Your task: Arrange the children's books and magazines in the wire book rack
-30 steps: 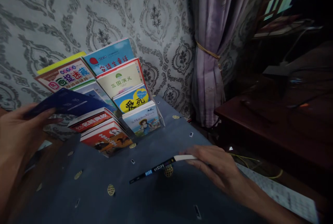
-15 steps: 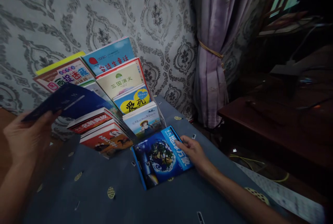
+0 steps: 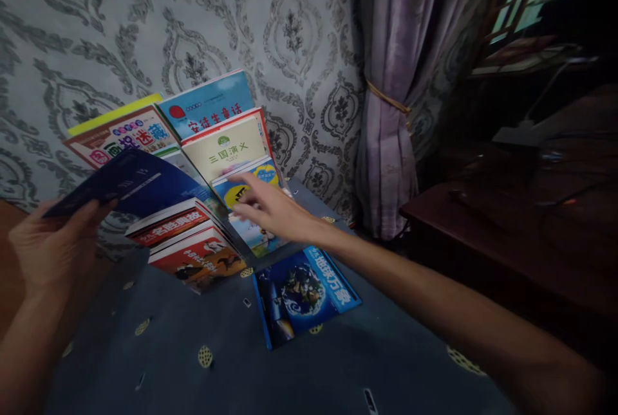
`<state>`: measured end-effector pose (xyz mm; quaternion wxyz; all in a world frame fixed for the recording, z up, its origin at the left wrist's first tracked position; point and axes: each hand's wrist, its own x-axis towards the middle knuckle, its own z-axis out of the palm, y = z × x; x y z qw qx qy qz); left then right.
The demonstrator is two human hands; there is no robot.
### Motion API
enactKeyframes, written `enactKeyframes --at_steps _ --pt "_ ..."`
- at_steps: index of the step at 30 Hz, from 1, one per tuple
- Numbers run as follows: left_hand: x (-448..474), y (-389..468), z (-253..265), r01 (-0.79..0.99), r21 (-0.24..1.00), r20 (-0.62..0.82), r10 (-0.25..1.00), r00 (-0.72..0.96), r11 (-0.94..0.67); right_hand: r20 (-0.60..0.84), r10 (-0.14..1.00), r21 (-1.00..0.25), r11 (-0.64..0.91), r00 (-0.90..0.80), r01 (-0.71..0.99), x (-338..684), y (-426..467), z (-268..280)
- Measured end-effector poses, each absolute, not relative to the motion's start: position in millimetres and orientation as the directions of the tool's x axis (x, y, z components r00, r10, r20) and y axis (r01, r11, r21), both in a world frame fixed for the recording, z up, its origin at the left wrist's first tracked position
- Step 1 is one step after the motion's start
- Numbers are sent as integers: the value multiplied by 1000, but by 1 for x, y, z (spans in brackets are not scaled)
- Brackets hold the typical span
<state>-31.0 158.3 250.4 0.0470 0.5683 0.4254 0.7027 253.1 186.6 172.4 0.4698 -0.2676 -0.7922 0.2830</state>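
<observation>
My left hand grips the near-left edge of a dark blue book, which slants among the left-hand books. My right hand reaches over the right-hand row, fingers apart and holding nothing. Beneath it are a blue-and-yellow book and a pale blue book, both partly covered; whether the fingertips touch them I cannot tell. Flat on the table lies a blue book with a globe on its cover, below my right forearm. A red book and an orange-red book lean at the front left.
Behind stand a cream book, a light blue book and a brown-bordered book. A dark blue patterned cloth covers the table. Patterned wallpaper, a tied purple curtain and a dark red table surround it.
My right hand has let go of the globe book and moved up and left over the right-hand books. My left hand keeps hold of the dark blue book, nearly still.
</observation>
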Motion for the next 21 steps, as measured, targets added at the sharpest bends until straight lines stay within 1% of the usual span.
enactKeyframes --at_steps 2,4,7,9,11,14,15,17,19,21 --pt "-30 160 252 298 689 719 574 -392 -661 580 663 -725 685 -474 72 220 214 201" --pt "-29 160 254 285 692 715 579 -391 -663 532 689 -766 639 -492 67 195 238 216" --pt "-27 157 255 312 699 711 581 -396 -643 497 708 -758 635 -501 147 177 257 224" --pt "-26 155 252 325 710 701 585 -407 -624 503 703 -718 664 -503 210 176 260 225" --pt "-28 153 247 344 733 680 616 -399 -587 520 693 -675 691 -499 258 178 258 227" --pt "-39 157 238 475 771 615 689 -384 -423 534 694 -636 706 -483 312 181 253 230" --pt "-46 160 235 543 759 602 704 -377 -359 529 697 -633 704 -484 323 181 252 231" --pt "-59 170 232 669 693 601 728 -330 -269 506 706 -639 692 -495 335 181 251 234" --pt "-72 182 234 757 607 607 755 -246 -242 484 713 -646 682 -506 343 181 251 236" --pt "-80 192 239 802 536 615 773 -156 -265 478 716 -649 678 -510 344 180 251 237"
